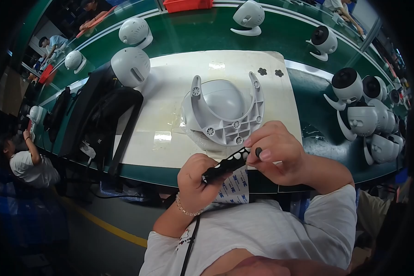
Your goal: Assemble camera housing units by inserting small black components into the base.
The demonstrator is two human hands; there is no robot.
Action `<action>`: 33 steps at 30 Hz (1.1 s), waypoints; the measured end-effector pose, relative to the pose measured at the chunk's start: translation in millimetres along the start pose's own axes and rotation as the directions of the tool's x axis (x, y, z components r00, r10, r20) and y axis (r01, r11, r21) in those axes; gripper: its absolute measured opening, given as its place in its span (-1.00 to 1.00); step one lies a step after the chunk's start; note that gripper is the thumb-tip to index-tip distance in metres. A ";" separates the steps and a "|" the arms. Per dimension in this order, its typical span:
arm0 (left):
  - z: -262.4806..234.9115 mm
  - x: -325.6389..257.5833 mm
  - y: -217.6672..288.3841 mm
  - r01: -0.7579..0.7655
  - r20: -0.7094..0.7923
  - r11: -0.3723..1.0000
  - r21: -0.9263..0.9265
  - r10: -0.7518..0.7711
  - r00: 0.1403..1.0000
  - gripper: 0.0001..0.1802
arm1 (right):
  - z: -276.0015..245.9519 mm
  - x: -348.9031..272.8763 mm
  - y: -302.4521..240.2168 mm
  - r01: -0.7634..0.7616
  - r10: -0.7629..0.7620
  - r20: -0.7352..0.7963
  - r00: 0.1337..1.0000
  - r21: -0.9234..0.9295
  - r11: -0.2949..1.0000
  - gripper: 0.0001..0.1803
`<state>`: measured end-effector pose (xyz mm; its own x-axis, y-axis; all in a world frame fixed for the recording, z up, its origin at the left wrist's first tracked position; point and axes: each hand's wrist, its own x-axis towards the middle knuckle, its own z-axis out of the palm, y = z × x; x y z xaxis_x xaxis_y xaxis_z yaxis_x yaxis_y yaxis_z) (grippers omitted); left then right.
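Grey camera shell (225,112) sits beyond both hands.

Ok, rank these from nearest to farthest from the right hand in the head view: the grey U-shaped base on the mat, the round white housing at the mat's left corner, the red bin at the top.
1. Grey U-shaped base: just above the right hand, mid-mat.
2. Round white housing: up and left, at the mat's far-left corner.
3. Red bin: at the top edge, beyond the green belt.
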<state>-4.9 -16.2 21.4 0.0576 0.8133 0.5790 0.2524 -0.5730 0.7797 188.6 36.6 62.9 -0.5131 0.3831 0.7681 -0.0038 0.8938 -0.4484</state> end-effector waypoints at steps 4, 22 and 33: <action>-1.1 0.2 0.1 -0.037 0.000 0.999 0.038 0.037 0.999 -0.73 | 0.1 2.7 -4.4 -0.019 0.019 0.014 1.000 -0.013 1.000 -0.54; -17.6 0.4 -16.8 0.052 0.009 0.993 -0.108 -0.052 0.999 -0.79 | -67.2 31.5 156.9 -0.330 0.255 -0.223 0.941 -0.441 0.834 -0.54; -21.4 11.6 -19.0 0.137 0.191 0.990 0.039 -0.142 0.971 -0.74 | -114.6 33.7 355.9 -0.522 0.573 -0.201 0.795 -0.707 0.477 -0.36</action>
<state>-29.7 1.9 18.5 0.2042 0.8905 0.4067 0.2952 -0.4521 0.8417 268.3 394.4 -18.3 -0.2377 0.8632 0.4455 0.8731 0.3908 -0.2914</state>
